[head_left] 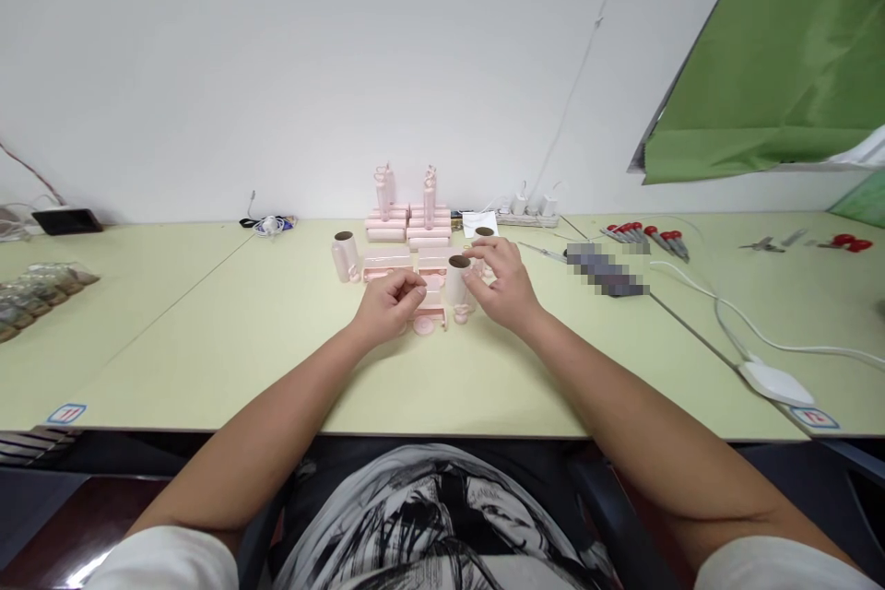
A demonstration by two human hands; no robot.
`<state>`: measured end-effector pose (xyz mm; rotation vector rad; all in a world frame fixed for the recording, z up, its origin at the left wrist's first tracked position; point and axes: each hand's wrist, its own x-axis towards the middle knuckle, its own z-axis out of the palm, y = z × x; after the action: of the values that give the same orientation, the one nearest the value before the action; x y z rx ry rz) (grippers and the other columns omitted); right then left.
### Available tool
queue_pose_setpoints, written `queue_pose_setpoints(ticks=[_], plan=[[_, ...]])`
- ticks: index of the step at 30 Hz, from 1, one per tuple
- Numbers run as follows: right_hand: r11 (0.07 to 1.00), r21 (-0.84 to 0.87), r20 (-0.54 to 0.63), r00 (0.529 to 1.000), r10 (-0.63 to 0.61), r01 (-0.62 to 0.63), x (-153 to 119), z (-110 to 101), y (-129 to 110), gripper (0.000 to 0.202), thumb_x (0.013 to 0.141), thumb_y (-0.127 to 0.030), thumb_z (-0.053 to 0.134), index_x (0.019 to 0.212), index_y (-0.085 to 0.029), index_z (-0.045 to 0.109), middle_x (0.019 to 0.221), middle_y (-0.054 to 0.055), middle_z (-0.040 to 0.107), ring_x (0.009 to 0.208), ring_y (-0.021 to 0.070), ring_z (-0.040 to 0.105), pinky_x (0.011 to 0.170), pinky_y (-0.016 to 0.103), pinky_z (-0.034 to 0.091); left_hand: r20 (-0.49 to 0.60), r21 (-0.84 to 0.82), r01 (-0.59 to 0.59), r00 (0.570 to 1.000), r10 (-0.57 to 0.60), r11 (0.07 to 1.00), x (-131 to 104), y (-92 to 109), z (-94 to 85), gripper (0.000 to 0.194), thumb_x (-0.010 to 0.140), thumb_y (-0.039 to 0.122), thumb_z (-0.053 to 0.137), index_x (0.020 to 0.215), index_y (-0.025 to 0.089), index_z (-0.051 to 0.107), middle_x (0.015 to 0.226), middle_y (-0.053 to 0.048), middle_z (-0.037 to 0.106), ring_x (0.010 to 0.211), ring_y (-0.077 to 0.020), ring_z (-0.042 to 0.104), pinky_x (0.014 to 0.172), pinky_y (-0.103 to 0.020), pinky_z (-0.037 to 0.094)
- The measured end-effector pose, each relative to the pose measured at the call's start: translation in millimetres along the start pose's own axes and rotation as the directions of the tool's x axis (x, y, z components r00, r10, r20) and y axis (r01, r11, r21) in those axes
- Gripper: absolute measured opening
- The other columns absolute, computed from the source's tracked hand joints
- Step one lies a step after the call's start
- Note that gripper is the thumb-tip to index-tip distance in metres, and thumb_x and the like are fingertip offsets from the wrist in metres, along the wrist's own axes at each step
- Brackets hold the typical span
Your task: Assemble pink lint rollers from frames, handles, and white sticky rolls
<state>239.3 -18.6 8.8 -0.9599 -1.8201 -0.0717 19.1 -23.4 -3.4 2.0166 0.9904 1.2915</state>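
Near the middle of the table, my left hand [388,306] is closed, thumb and fingers drawn together. Whatever is between them, if anything, is hidden. Just right of it, a pale pink cardboard tube [456,288] stands upright with its brown inner rim showing. My right hand [506,284] has its thumb and fingertips at the right side of this tube's top. Below the hands lie a round pink disc [424,325] and a small pink part [461,314]. A pink tray-like piece [387,260] is behind my left hand. Another tube [484,231] stands behind my right hand.
Pink cylinders [385,230] are stacked near the wall, with slim bottle-like items [430,203] upright on them. Another pink tube [348,251] stands left. A power strip [529,220], red-capped tools [665,241], a white cable [761,343] and a blurred-out object [608,271] lie right.
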Motion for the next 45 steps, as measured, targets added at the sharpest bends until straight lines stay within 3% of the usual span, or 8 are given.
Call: queue_pose_setpoints(ticks=[4,17,27,34,37,40,42,45], plan=[[0.997,-0.068,0.127,0.991,0.039,-0.03,-4,11,10,0.025,0.082,-0.027,0.059,0.104,-0.02,0.067,0.117,0.013,0.06,0.115,0.0312,0.05,0.099,0.05,0.04,0.016,0.006,0.009,1.0,-0.009,1.0,0,0,0.0,0.013,0.082,0.03,0.058,0.08,0.018,0.062,0.064,0.003,0.056,0.054,-0.0089,0.046,0.053,-0.022,0.037],[0.933,0.127,0.09,0.941,0.327,-0.337,-4,26,19,0.014,0.078,-0.027,0.06,0.084,-0.022,0.071,0.107,0.008,0.07,0.104,0.0257,0.064,0.094,0.044,0.048,0.068,0.056,0.012,0.998,-0.016,0.998,-1,-1,-1.0,0.013,0.084,0.03,0.056,0.08,0.019,0.061,0.062,0.004,0.054,0.052,-0.0084,0.045,0.051,-0.022,0.037],[0.972,0.199,-0.094,0.984,0.15,-0.129,-2,16,13,0.013,0.084,-0.032,0.061,0.088,-0.022,0.069,0.113,0.009,0.069,0.109,0.0237,0.064,0.098,0.043,0.047,0.082,0.067,0.009,0.997,-0.014,0.998,-1,2,-1.4,0.015,0.083,0.031,0.056,0.08,0.018,0.062,0.063,0.003,0.055,0.056,-0.0097,0.047,0.055,-0.023,0.039],[0.907,0.418,-0.341,0.917,0.209,-0.051,3,-7,-5,0.019,0.089,-0.038,0.059,0.097,-0.021,0.062,0.122,0.013,0.065,0.117,0.0267,0.06,0.096,0.047,0.049,0.056,0.052,0.023,0.998,-0.025,0.998,-2,-2,0.2,0.015,0.084,0.032,0.056,0.083,0.019,0.062,0.061,0.004,0.053,0.053,-0.009,0.044,0.053,-0.022,0.038],[0.814,0.561,-0.256,0.904,0.341,-0.148,1,-5,-13,0.024,0.088,-0.044,0.06,0.098,-0.022,0.061,0.115,0.011,0.068,0.106,0.0249,0.065,0.086,0.042,0.054,0.041,0.012,0.003,0.999,-0.004,1.0,-3,-6,1.9,0.025,0.084,0.032,0.057,0.106,0.02,0.06,0.069,0.004,0.055,0.053,-0.0078,0.046,0.053,-0.022,0.04],[0.632,0.721,-0.041,0.893,0.448,-0.284,-4,4,-20,0.029,0.085,-0.049,0.064,0.092,-0.022,0.059,0.086,0.004,0.07,0.078,0.0185,0.068,0.074,0.037,0.058,0.008,0.006,-0.082,0.997,0.082,0.997,-5,-5,2.7,0.063,0.078,0.035,0.068,0.134,0.024,0.042,0.097,-0.003,0.06,0.066,-0.0097,0.055,0.058,-0.023,0.045],[0.504,0.766,0.146,0.872,0.467,-0.399,-7,10,-24,0.032,0.082,-0.052,0.066,0.089,-0.021,0.057,0.07,0.0,0.066,0.064,0.0158,0.066,0.064,0.033,0.058,-0.01,0.063,-0.185,0.983,0.186,0.981,-5,0,2.2,0.074,0.071,0.038,0.075,0.136,0.024,0.04,0.111,-0.008,0.058,0.085,-0.016,0.059,0.068,-0.028,0.049],[0.436,0.702,0.4,0.818,0.412,-0.563,-12,14,-29,0.036,0.082,-0.054,0.065,0.087,-0.02,0.056,0.059,-0.002,0.063,0.052,0.0148,0.063,0.049,0.026,0.051,-0.036,0.153,-0.295,0.952,0.304,0.943,-6,10,-0.9,0.06,0.069,0.043,0.076,0.121,0.021,0.054,0.11,-0.011,0.061,0.101,-0.0235,0.058,0.084,-0.037,0.05]])
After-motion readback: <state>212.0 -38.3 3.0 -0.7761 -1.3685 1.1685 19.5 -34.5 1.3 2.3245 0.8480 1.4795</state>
